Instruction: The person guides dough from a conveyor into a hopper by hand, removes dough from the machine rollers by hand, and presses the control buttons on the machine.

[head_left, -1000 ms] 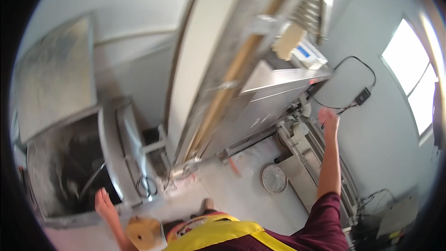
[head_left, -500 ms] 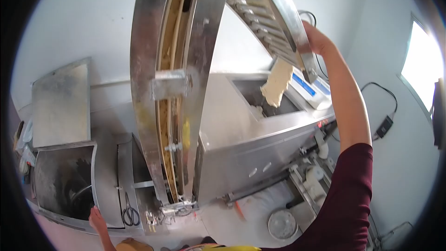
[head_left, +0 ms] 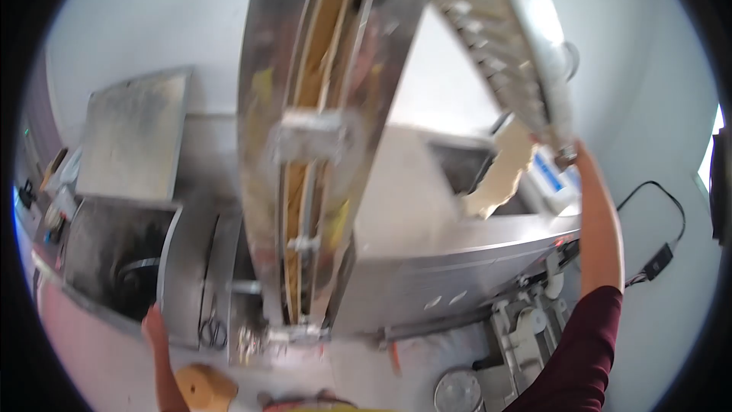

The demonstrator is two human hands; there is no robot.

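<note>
My right hand [head_left: 581, 154] is at the lower end of a slanted metal roller frame [head_left: 503, 49], its fingers mostly hidden behind the metal. A ragged pale sheet that looks like dough [head_left: 507, 172] hangs just below that end. It is over a rectangular opening [head_left: 461, 168] in a steel cabinet's top. Low on the left, my left hand [head_left: 155, 324] is beside the front rim of a steel tub [head_left: 164, 259]. Its fingers look curled together; whether they grip anything is hidden by blur. A tall steel machine column [head_left: 305, 145] stands between the hands.
Black-handled scissors [head_left: 213, 332] lie right of the tub. Behind it leans a metal lid [head_left: 133, 133]. A white and blue device [head_left: 553, 183] sits at the cabinet's right end. On the floor are a round pale container [head_left: 457, 391] and a tan round stool [head_left: 206, 387].
The view has shifted, with most things now further right. My right hand and the roller frame's end sit lower in view, and the pale sheet hangs at a different slant. My left hand remains beside the tub.
</note>
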